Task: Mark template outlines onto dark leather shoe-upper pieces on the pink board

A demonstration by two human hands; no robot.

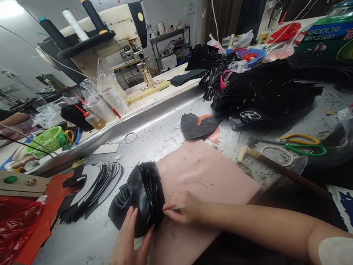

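A thick stack of curved black leather-like pieces (143,198) lies fanned on the worktable, partly over a pink sheet (204,176). My left hand (131,239) rests against the near side of the stack, its fingers and thumb stretched apart. At the stack's right edge, my right hand (183,209) is closed in a pinch, a small pale stick (179,207) showing between its fingers. The stick's tip is hidden. Left of the stack lies another fan of grey and black cut pieces (96,187).
Black pieces on an orange one (201,125) lie beyond the pink sheet. A hammer (275,165) and scissors (300,143) are to the right. Large black bundles (256,92) fill the back right. A sewing machine (116,29) stands behind a raised metal edge (154,114).
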